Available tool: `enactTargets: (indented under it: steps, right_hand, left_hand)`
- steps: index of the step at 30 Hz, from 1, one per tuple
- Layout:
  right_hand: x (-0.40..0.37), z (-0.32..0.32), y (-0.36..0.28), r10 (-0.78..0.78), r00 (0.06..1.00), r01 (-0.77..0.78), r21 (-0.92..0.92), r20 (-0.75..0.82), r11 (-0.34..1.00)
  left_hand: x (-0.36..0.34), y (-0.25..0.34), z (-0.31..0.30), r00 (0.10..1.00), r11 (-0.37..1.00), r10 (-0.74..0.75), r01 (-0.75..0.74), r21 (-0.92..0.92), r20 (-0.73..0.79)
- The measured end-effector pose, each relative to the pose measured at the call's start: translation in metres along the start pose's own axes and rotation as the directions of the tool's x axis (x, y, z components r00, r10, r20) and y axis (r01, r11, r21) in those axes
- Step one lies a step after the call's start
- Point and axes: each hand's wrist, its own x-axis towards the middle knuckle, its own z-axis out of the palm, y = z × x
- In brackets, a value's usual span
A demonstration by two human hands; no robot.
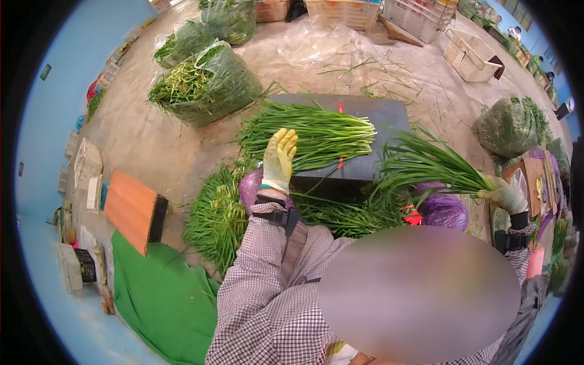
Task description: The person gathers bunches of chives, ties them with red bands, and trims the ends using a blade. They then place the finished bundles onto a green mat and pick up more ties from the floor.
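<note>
My left hand [280, 159], in a yellow-and-white glove, is raised at the near left side of a large pile of garlic chives [310, 134]. Its fingers are stretched out and hold nothing. The pile lies across a dark low table [392, 115], pale stem ends to the right, with red ties [340, 163] showing at its edges. Out to the right, my gloved right hand [506, 196] is closed around the stem ends of a bunch of chives [432, 161]. The bunch's green leaves fan leftward over the table's right end.
Loose chives [216, 213] lie left of my legs, with more greens [356, 216] in front of me. Clear bags of greens [207, 85] stand at the back left, another bag [512, 126] at the right. Purple bags [444, 210] flank my knees. An orange board [131, 210] leans at the left.
</note>
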Motion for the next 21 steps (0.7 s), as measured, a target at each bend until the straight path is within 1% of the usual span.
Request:
enactTargets:
  steps: [1,2,3,5,6,7,8,9,10,11,12,13,14,15,17,18,19,21]
  right_hand:
    - [-0.008,-0.011,-0.007,0.027,0.993,-0.043,-0.141,-0.114,0.989]
    - [-0.012,-0.017,-0.013,0.043,0.98,-0.067,-0.118,-0.193,0.991]
    - [-0.016,-0.02,-0.018,0.068,0.961,-0.094,-0.087,-0.268,0.992]
    - [-0.013,-0.025,-0.007,-0.01,0.912,-0.001,-0.026,-0.41,1.0]
    - [0.009,-0.03,0.021,-0.12,0.871,0.127,-0.018,-0.476,0.992]
    - [0.034,-0.029,0.047,-0.279,0.785,0.256,-0.122,-0.553,0.959]
    - [0.059,-0.027,0.072,-0.428,0.668,0.352,-0.248,-0.608,0.902]
    - [0.078,-0.01,0.085,-0.471,0.575,0.282,-0.379,-0.669,0.882]
    - [0.096,0.014,0.093,-0.522,0.474,0.194,-0.494,-0.709,0.848]
    - [0.121,0.047,0.103,-0.395,0.508,0.225,-0.325,-0.766,0.919]
    - [0.121,0.09,0.074,-0.36,0.535,0.048,-0.398,-0.764,0.916]
    - [0.122,0.132,0.043,-0.324,0.562,-0.126,-0.465,-0.761,0.876]
    - [0.132,0.171,0.034,-0.469,0.451,0.048,-0.504,-0.759,0.862]
    - [0.156,0.202,0.055,-0.286,0.59,-0.11,-0.427,-0.755,0.898]
    - [0.175,0.259,0.064,-0.168,0.744,-0.133,-0.389,-0.647,0.911]
    - [0.184,0.287,0.067,-0.106,0.807,-0.149,-0.375,-0.581,0.915]
    - [0.172,0.291,0.047,0.001,0.886,-0.179,-0.341,-0.464,0.923]
    - [0.158,0.292,0.053,-0.141,0.943,0.015,-0.386,-0.301,0.922]
  left_hand:
    - [-0.002,-0.003,0.008,1.0,0.999,0.004,-0.004,0.047,-0.007]
    - [-0.01,-0.009,0.013,0.996,0.984,0.074,-0.066,0.164,-0.043]
    - [-0.018,-0.017,0.023,0.991,0.968,0.132,-0.123,0.221,-0.028]
    - [-0.034,-0.036,0.047,0.971,0.915,0.24,-0.233,0.328,0.022]
    - [-0.046,-0.045,0.066,0.974,0.914,0.187,-0.221,0.34,0.13]
    - [-0.056,-0.053,0.084,0.964,0.912,0.134,-0.212,0.353,0.231]
    - [-0.059,-0.06,0.093,0.953,0.928,0.078,-0.176,0.327,0.292]
    - [-0.062,-0.068,0.101,0.936,0.941,0.023,-0.139,0.308,0.351]
    - [-0.074,-0.089,0.115,0.874,0.934,-0.13,-0.05,0.353,0.468]
    - [-0.088,-0.112,0.13,0.774,0.911,-0.281,0.029,0.411,0.568]
    - [-0.094,-0.134,0.136,0.742,0.907,-0.381,0.187,0.376,0.552]
    - [-0.098,-0.155,0.138,0.689,0.875,-0.482,0.344,0.341,0.542]
    - [-0.102,-0.169,0.139,0.677,0.807,-0.59,0.47,0.358,0.441]
    - [-0.101,-0.181,0.133,0.627,0.761,-0.647,0.563,0.322,0.435]
    - [-0.098,-0.207,0.115,0.498,0.626,-0.759,0.737,0.256,0.42]
    - [-0.099,-0.217,0.112,0.568,0.649,-0.741,0.742,0.166,0.358]
    - [-0.092,-0.243,0.086,0.571,0.604,-0.782,0.793,0.079,0.25]
    - [-0.085,-0.266,0.049,0.6,0.612,-0.77,0.79,-0.013,0.217]
